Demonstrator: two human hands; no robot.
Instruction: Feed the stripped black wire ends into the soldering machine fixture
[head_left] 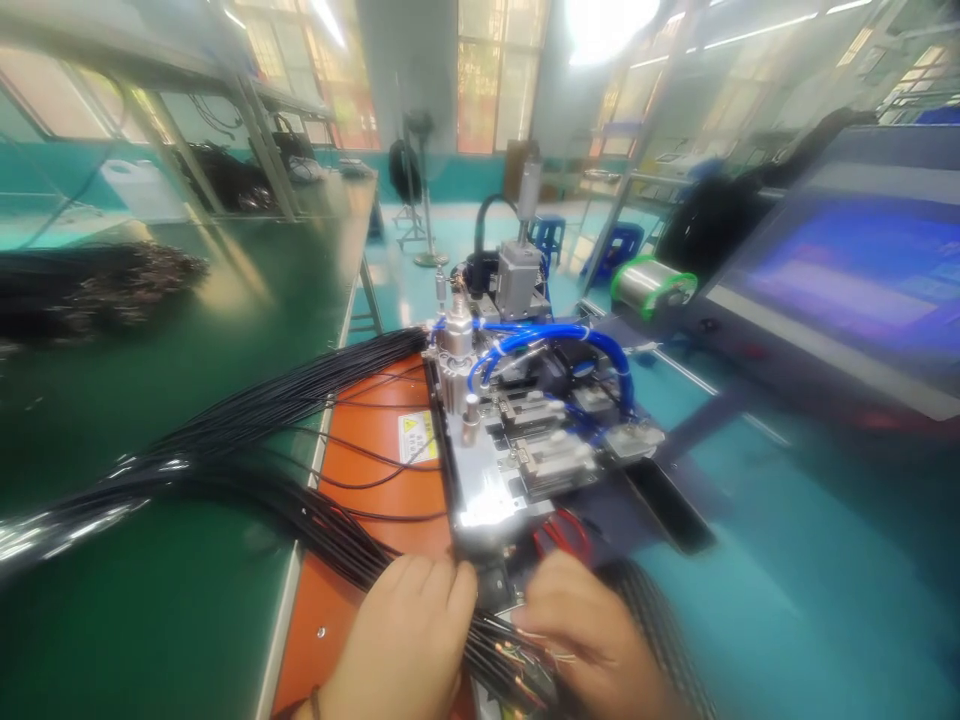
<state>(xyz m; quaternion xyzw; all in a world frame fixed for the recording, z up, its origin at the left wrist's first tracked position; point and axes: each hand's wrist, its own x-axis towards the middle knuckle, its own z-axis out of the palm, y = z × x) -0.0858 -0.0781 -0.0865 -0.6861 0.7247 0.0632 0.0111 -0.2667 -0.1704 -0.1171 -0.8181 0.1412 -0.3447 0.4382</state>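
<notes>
My left hand (409, 635) is wrapped over a bundle of thin black cables (330, 525), which runs in from the left. Beyond that hand, the cable ends (517, 665) stick out to the right, with small light and coppery tips. My right hand (589, 630) is beside these ends, its fingers curled and pinching what looks like one cable; the fingertips are partly blurred. Just ahead of both hands stands a bench machine (480, 480) with metal clamps and blue air hoses (585, 335). Several single cables lead to its left side, over an orange plate (375, 410).
More black cables (247, 410) lie across the green table (187, 600). A second cable pile (97, 285) rests at far left. On the right are a screen (862, 270), a solder wire spool (652, 285) and a dark phone-like slab (667, 505).
</notes>
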